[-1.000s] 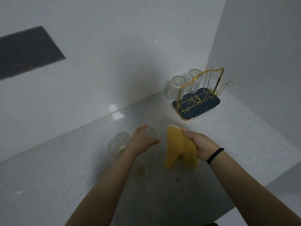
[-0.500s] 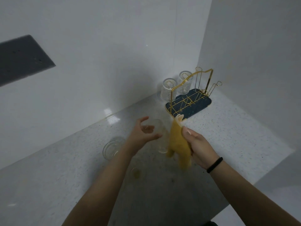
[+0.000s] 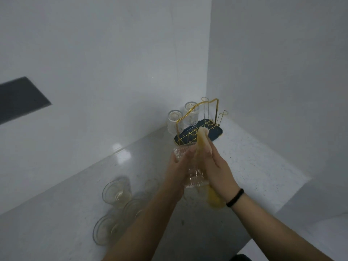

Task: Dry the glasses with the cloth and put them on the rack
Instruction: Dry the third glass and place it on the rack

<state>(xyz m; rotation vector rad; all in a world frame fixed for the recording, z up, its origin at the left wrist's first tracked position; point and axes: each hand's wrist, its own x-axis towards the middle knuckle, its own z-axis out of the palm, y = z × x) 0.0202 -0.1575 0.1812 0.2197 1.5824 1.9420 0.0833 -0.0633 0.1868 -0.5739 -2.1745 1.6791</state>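
Note:
My left hand [image 3: 179,166] grips a clear ribbed glass [image 3: 192,176], lifted above the counter. My right hand [image 3: 216,166] presses a yellow cloth [image 3: 202,140] against the glass's right side; the cloth's lower end hangs below my wrist. Behind them, in the corner, stands the gold wire rack [image 3: 199,125] on its dark blue tray. Two glasses [image 3: 174,121] sit upside down on the rack's left pegs. Three more glasses [image 3: 116,191] stand on the counter at the lower left.
The speckled white counter [image 3: 244,166] meets white walls behind and to the right. Its front edge drops off at the lower right. A dark panel [image 3: 18,98] sits on the left wall.
My left hand lifted the glass off the counter and brought it to the cloth. My right hand moved in, and the cloth now lies against the glass.

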